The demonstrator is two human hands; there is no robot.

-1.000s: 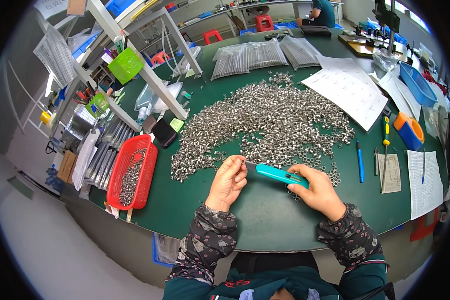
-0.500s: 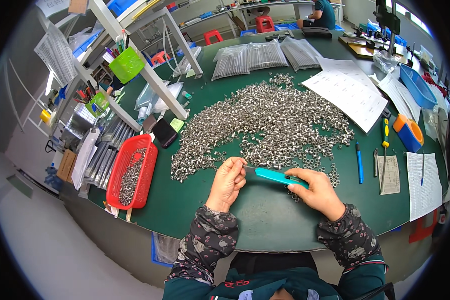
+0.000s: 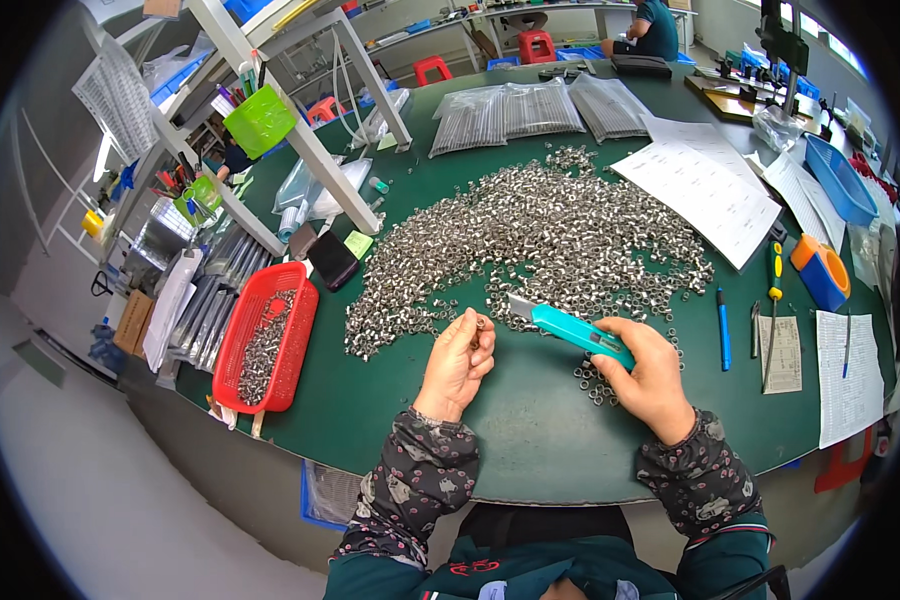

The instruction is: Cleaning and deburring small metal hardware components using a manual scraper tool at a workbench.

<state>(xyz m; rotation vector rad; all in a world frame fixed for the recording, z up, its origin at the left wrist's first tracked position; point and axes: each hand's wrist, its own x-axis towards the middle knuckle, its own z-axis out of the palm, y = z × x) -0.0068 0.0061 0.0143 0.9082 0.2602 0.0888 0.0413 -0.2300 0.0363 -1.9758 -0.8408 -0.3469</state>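
My right hand is wrapped round the handle of a teal utility knife, its blade bared and pointing left over the front of the pile. My left hand is closed, thumb against fingers, pinching a small metal ring that the fingertips partly hide. The blade tip is apart from the left hand, a little right of it. Beyond both hands spreads a broad pile of small metal rings on the green table. Several loose rings lie just left of my right hand.
A red basket with metal parts stands at the left, near a dark case. To the right lie papers, a blue pen, a yellow-handled screwdriver and a tape dispenser. Bagged tubes lie behind the pile.
The knife blade has drawn away from my left fingertips to the right and upward, and the knife now tilts more steeply. My left hand has barely moved; the ring now shows in it.
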